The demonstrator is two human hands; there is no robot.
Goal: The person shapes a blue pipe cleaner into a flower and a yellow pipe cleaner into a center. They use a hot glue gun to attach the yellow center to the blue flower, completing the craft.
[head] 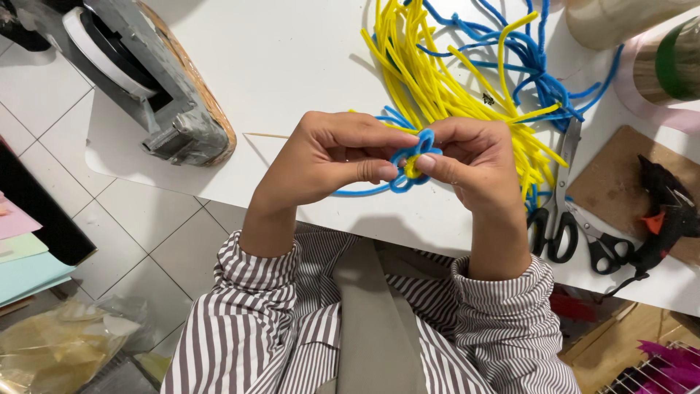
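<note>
Both my hands meet over the near edge of a white table (292, 66). Between them is a small flower (413, 159) bent from blue pipe cleaner, with a yellow piece at its middle. My left hand (332, 157) pinches the flower's left side with thumb and forefinger. My right hand (474, 160) pinches its right side. A blue tail of the pipe cleaner (361, 192) trails out below my left hand. Behind my hands lies a loose heap of yellow pipe cleaners (437, 80) tangled with blue ones (539, 66).
Two pairs of black-handled scissors (558, 219) lie right of my hands. A black glue gun (667, 215) rests on a brown board (612, 182). A grey tape dispenser (157, 87) sits at the table's left. A thin wooden skewer (266, 135) lies nearby. Tiled floor lies below.
</note>
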